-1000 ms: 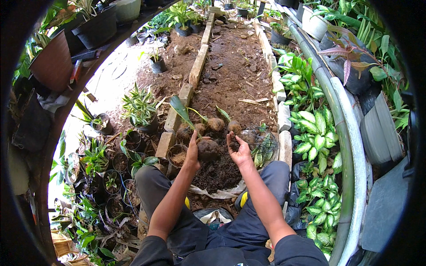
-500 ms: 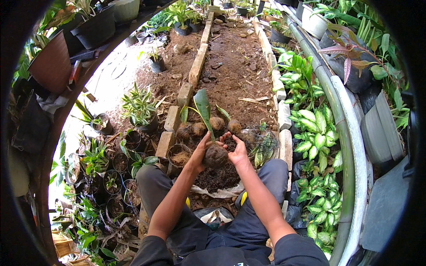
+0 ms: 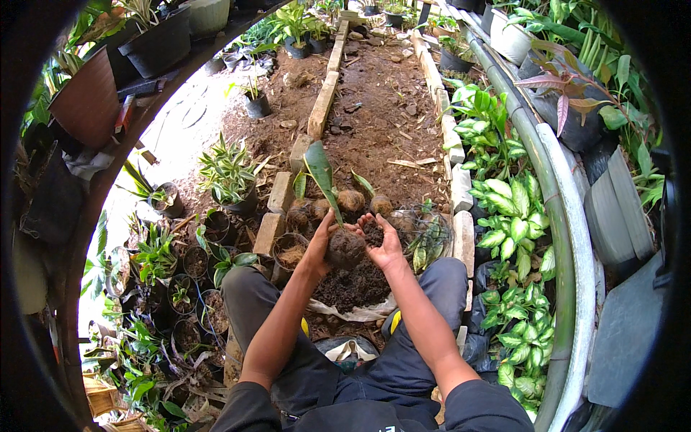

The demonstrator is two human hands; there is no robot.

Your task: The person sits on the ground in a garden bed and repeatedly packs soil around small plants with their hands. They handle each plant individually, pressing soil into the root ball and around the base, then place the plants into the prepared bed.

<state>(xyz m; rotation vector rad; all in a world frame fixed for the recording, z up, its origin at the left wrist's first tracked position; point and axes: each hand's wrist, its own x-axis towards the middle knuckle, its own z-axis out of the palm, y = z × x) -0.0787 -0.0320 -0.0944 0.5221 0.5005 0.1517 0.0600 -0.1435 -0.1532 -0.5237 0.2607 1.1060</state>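
My left hand [image 3: 317, 250] is wrapped round the side of a round, dark soil ball [image 3: 345, 250], from which one broad green leaf [image 3: 320, 169] stands up at a tilt. Close by on the right, my right hand [image 3: 386, 250] is cupped, with loose dark soil [image 3: 373, 235] in its palm and fingers. Below both hands a heap of dark soil [image 3: 353, 289] lies on a pale sheet [image 3: 363, 315] between my knees. Just beyond them, several round brown balls [image 3: 350, 201] sit in a row, some with a leaf.
Left of my hands stands a clear container of brown fibre [image 3: 290, 253]. A plastic-wrapped leafy plant [image 3: 430, 241] lies on the right. Wooden blocks [image 3: 281, 193] and pale bricks [image 3: 462, 189] edge the soil strip. Potted plants [image 3: 241, 198] crowd the left; a bamboo pole [image 3: 551, 194] runs along the right.
The soil ball has shifted slightly left, and its leaf leans further left. My right hand has turned its palm up more and now shows soil in it.
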